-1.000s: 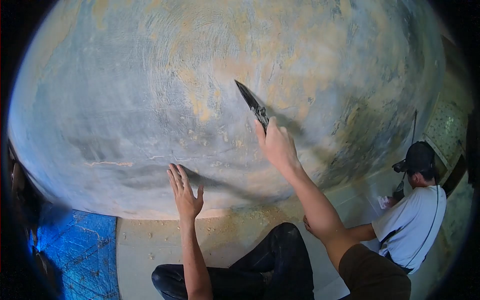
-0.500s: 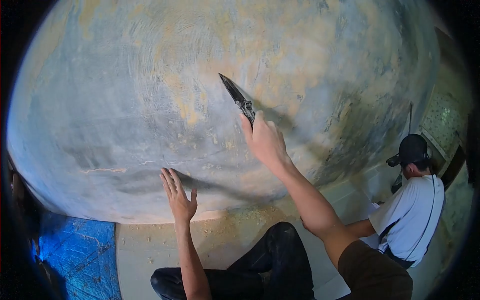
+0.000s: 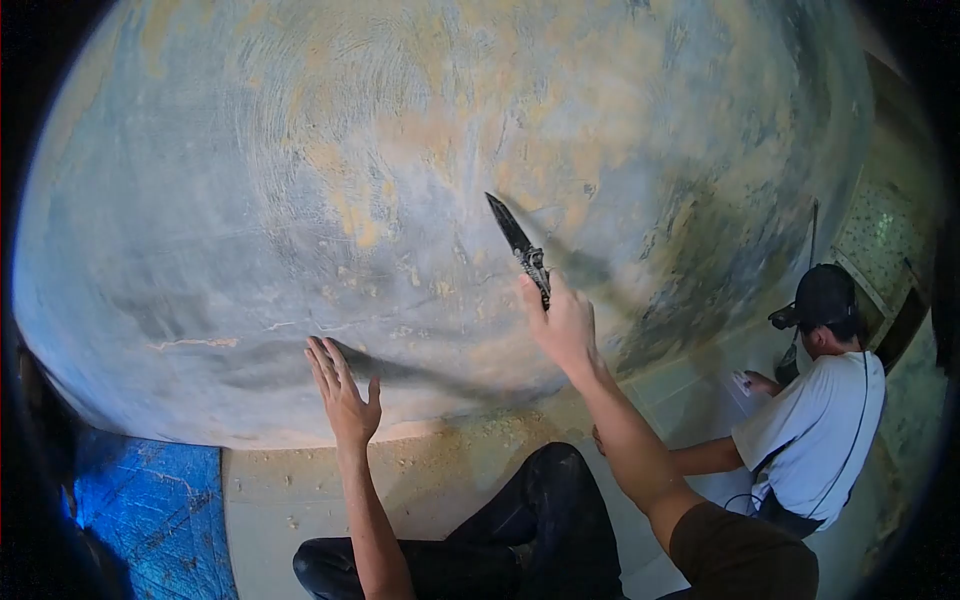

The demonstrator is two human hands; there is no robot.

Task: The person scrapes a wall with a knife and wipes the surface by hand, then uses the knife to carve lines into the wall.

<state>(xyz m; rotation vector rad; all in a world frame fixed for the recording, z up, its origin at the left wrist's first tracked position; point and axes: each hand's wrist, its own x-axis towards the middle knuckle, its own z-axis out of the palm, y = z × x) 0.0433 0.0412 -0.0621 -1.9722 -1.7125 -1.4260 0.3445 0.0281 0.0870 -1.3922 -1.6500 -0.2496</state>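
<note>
A large rounded wall (image 3: 190,220), mottled grey-blue with yellowish patches and scrape marks, fills most of the head view. My right hand (image 3: 562,325) grips a folding knife (image 3: 518,238) by its dark patterned handle. Its black blade is unfolded and points up and to the left, close over the wall. Lower and to the left, my left hand (image 3: 345,395) has its fingers stretched out, fingertips right at the wall's surface. A thin pale crack (image 3: 205,343) runs across the wall just left of those fingertips.
At the right sits another person (image 3: 815,430) in a white shirt and dark cap, holding something small and white. A blue tarp (image 3: 150,500) covers the floor at lower left. Yellowish crumbs (image 3: 400,463) lie along the wall's base, by my bent legs (image 3: 560,500).
My right hand has moved down and to the right with the knife. My left hand stays at about the same spot on the wall. The other person's far hand has come into view.
</note>
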